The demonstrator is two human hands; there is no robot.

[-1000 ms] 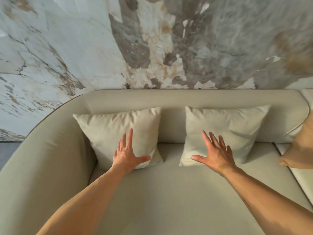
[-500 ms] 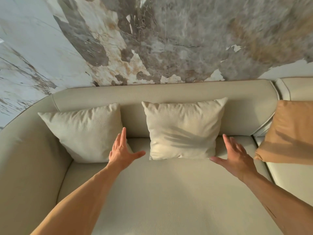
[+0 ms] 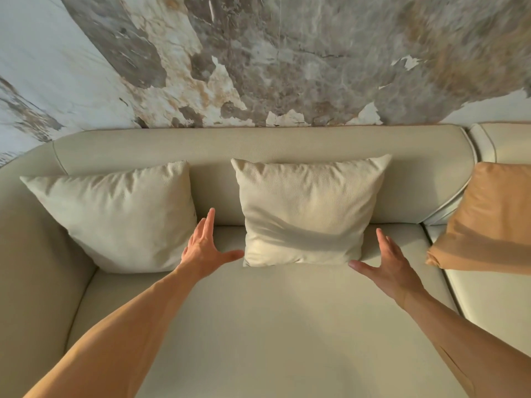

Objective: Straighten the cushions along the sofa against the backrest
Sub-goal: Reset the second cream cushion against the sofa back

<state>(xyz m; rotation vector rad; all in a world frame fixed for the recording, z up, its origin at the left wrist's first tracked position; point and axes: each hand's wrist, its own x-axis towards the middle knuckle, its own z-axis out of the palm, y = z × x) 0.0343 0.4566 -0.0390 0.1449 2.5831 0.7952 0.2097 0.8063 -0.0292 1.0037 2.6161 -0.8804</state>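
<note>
Cream centre cushion (image 3: 309, 211) leaning on the sofa backrest (image 3: 258, 145), mid-frame; left hand (image 3: 202, 251) and right hand (image 3: 388, 265) flank it, both spread flat, grasping nothing.

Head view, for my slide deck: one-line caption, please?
Open left hand and right hand flank the middle cream cushion leaning on the sofa backrest.

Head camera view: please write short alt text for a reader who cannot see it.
Two bare hands, left hand and right hand, are open on either side of the middle cream cushion, which leans on the backrest of a beige sofa. A second cream cushion leans at the left, a tan cushion at the right, below a marbled wall.
</note>
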